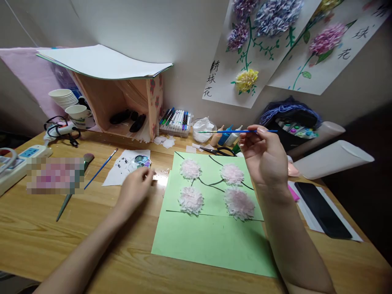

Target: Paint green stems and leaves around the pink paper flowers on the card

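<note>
Hands apart: right hand [266,157] pinches the blue brush [234,131] level, raised near the green sheet [211,241], presumably keeping it off the pale flowers [239,203]; left hand [137,185] curls near the palette [141,161], grip unclear.

At the frame's left I see a white power strip [20,168] and stacked paper cups [63,98]; upper right, two flower pictures [260,61] on the wall [190,53]; lower right, a black phone [323,210].
</note>
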Demonstrator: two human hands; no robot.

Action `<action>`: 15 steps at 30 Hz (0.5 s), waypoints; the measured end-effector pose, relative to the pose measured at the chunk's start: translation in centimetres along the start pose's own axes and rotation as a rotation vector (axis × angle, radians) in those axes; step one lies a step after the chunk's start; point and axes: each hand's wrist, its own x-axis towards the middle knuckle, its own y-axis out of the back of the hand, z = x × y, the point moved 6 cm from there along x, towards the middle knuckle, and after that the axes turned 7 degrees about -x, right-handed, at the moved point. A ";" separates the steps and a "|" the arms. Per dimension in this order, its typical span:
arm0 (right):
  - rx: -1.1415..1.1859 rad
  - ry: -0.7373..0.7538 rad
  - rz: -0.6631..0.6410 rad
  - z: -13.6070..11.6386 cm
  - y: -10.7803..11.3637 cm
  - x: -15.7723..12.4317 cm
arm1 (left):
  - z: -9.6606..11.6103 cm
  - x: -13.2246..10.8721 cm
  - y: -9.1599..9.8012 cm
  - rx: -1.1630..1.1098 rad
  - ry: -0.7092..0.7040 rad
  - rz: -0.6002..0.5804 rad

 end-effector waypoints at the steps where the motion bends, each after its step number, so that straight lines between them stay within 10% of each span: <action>1: -0.021 0.014 0.002 -0.3 0.2 0.1 | 0.7 -0.5 -1.5 -0.006 -0.014 -0.103; 15: -0.146 0.154 -0.047 -2.4 0.5 -0.4 | 1.7 -2.7 -5.6 -0.126 0.028 -0.340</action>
